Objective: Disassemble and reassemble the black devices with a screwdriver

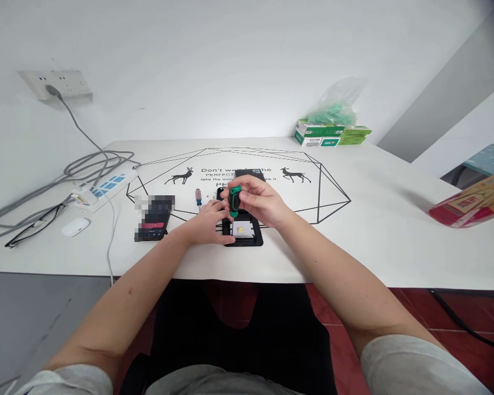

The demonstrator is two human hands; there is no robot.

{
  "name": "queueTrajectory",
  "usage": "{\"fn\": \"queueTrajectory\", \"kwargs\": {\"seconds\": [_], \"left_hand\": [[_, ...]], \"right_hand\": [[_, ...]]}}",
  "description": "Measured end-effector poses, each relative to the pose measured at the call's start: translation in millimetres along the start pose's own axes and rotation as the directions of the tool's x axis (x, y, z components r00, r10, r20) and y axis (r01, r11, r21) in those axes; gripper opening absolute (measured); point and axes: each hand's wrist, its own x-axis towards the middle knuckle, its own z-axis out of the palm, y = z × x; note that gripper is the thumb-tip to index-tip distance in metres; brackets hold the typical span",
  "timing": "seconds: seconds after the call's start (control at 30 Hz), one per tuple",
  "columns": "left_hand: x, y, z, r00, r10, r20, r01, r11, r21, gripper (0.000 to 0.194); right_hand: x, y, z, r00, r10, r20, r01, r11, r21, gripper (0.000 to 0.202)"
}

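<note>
Just below the middle of the frame, a black rectangular case (257, 239) lies on the white table (379, 230), with a silvery panel (249, 231) and a small yellowish patch in it; the left edge and far end are partly covered by the hands, and any screws are too small to make out. A green-and-black screwdriver (234, 200) stands nearly upright over the panel's left side; whether its tip sits in a screw cannot be told. The right hand (260, 198) pinches its handle between thumb and fingers, some of which are hidden. The left hand (208, 224) lies over the case's left side, thumb stretched along the near left corner; its fingertips overlap the tool, so whether they grip anything cannot be told.

Behind the right hand, a dark flat object (251, 174) is mostly hidden, and the hand and objects also break the printed lettering. Left of these, a second screwdriver (198, 195) has its lower end lost behind the left hand. Further left, a phone (158, 219) has its screen largely pixelated. At far right, a red-and-yellow packet (469, 202) is cut off by the frame; at upper right, a crumpled translucent bag (335, 109) obscures part of the green-and-white boxes (319, 133).
</note>
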Motion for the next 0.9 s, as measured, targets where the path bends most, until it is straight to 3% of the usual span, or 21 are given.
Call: {"fn": "queueTrajectory", "kwargs": {"seconds": [0.23,0.5,0.73,0.9], "left_hand": [[0,-1,0.7,1.0,0.0,0.006,0.0,1.0,0.002,0.047],[0,-1,-0.2,1.0,0.005,0.007,-0.005,1.0,0.007,0.049],[-1,-2,1.1,1.0,0.005,-0.005,-0.005,1.0,0.001,0.046],[0,-2,0.5,1.0,0.023,-0.007,-0.023,1.0,-0.004,0.046]], "right_hand": [[2,1,-1,0.998,-0.029,-0.052,0.029,1.0,-0.005,0.031],[0,-2,2,0.998,0.025,-0.049,-0.023,0.999,0.047,0.035],[7,9,-6,0.973,-0.163,-0.162,0.144,0.982,-0.122,0.045],[3,3,-3,0.998,-0.007,-0.055,0.007,1.0,0.004,0.04]]}}
